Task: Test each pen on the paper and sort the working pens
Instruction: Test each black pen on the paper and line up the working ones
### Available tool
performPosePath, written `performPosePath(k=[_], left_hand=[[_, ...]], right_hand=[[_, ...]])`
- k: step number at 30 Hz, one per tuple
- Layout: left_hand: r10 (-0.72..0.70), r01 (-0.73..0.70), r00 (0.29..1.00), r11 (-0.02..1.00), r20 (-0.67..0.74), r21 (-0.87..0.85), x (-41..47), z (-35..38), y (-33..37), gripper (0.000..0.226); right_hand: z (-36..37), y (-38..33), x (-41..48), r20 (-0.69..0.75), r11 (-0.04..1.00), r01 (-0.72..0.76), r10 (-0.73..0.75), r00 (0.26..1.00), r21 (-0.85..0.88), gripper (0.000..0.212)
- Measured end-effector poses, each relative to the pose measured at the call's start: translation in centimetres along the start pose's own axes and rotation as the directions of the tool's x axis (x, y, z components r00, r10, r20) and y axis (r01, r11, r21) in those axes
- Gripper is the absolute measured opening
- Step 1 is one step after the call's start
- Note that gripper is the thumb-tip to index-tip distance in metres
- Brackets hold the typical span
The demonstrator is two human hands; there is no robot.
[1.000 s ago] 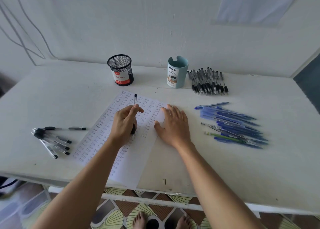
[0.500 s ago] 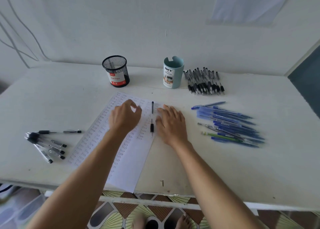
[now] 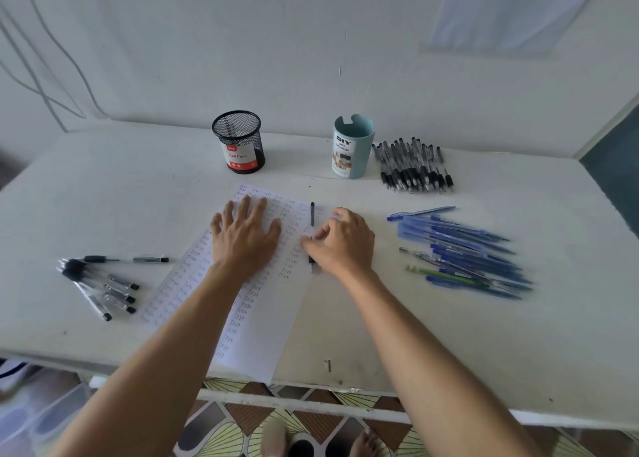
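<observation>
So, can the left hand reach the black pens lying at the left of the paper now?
Probably yes. The left hand lies flat on the paper, holding nothing, and only bare table lies between it and the black pens.

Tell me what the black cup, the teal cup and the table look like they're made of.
Black cup: wire mesh, probably metal, matte black; the wall shows through the weave. Teal cup: smooth and opaque, likely plastic, dull sheen, with a paper label stuck on. Table: white painted top, scuffed and specked; what lies under the paint cannot be told.
</observation>
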State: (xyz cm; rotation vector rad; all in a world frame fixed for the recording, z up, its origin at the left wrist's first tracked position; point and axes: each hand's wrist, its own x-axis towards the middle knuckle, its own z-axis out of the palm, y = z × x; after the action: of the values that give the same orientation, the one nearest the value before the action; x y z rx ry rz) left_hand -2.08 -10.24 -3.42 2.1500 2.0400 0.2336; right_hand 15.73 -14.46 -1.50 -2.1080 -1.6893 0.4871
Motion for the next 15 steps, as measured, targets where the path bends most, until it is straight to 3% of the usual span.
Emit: performPosePath(k=[3, 5, 11, 15], left_hand=[[0.004, -0.004, 1.0, 1.0, -0.007, -0.004, 0.0, 0.1, -0.2, 0.063], [0.003, -0.003, 1.0, 1.0, -0.008, -0.003, 0.0, 0.1, -0.2, 0.064], [0.004, -0.004, 1.0, 1.0, -0.02, 0.005, 0.0, 0.2, -0.2, 0.063], [0.008, -0.008, 0.999, 1.0, -0.035, 0.008, 0.1, 0.3, -0.1, 0.063]], right_hand=[[-0.9, -0.1, -0.1, 0.033, 0.999, 0.019, -0.018, 0.999, -0.031, 0.026], [-1.2, 0.3, 0.0, 0.001, 1.0, 0.001, -0.001, 1.0, 0.011, 0.017], [-2.9, 2.5, 0.1, -0.301, 0.945, 0.022, 0.082, 0.95, 0.327, 0.019], [-5.0, 3.8, 1.6, -0.456, 0.904, 0.047, 0.169, 0.874, 0.424, 0.018]])
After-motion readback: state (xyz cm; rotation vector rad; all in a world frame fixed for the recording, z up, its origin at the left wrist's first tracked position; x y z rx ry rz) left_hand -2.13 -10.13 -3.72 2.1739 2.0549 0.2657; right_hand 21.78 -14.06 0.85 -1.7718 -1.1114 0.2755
